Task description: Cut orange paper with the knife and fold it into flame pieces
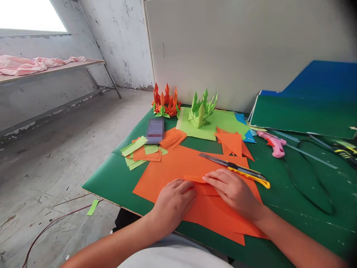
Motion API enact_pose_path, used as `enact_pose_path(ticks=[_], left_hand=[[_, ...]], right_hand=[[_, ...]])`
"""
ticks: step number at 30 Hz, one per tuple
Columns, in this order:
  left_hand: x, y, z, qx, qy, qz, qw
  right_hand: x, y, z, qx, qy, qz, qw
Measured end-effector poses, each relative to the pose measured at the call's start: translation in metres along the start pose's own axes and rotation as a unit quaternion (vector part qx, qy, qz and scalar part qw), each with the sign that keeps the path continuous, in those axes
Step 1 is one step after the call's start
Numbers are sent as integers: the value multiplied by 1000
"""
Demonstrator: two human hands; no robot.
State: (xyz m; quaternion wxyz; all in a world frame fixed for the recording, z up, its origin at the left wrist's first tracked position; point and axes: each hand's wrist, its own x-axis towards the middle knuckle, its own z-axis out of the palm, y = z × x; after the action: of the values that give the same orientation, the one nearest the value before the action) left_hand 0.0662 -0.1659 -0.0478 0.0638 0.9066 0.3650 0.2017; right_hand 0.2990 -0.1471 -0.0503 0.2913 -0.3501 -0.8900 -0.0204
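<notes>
Orange paper strip lies folded on the large orange sheet at the green table's near edge. The left hand presses it flat, fingers curled loosely; the right hand pins it with extended fingers. A yellow utility knife rests just beyond.

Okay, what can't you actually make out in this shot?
- Small object in the head view: blurred out, identity unreadable.
- Orange paper fold: partly covered by the left hand and right hand.
- Dark items at the right edge: cut off and blurred.
- Black cord: both ends untraceable.
</notes>
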Motion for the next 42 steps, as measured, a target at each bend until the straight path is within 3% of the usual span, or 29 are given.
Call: enact_pose_path(ticks=[8, 16, 30, 42], left_hand=[[-4, -1, 4, 27, 0, 38, 999], [-4, 0, 3, 12, 2, 32, 999], [-5, -1, 7, 22, 19, 26, 999], [-1, 2, 1, 31, -17, 19, 999]], right_hand=[[-4, 0, 0, -42, -41, -44, 997], [-9, 1, 1, -71, -70, -64, 993], [-10, 4, 3, -61, -64, -69, 994], [-12, 6, 3, -48, -70, -68, 994]])
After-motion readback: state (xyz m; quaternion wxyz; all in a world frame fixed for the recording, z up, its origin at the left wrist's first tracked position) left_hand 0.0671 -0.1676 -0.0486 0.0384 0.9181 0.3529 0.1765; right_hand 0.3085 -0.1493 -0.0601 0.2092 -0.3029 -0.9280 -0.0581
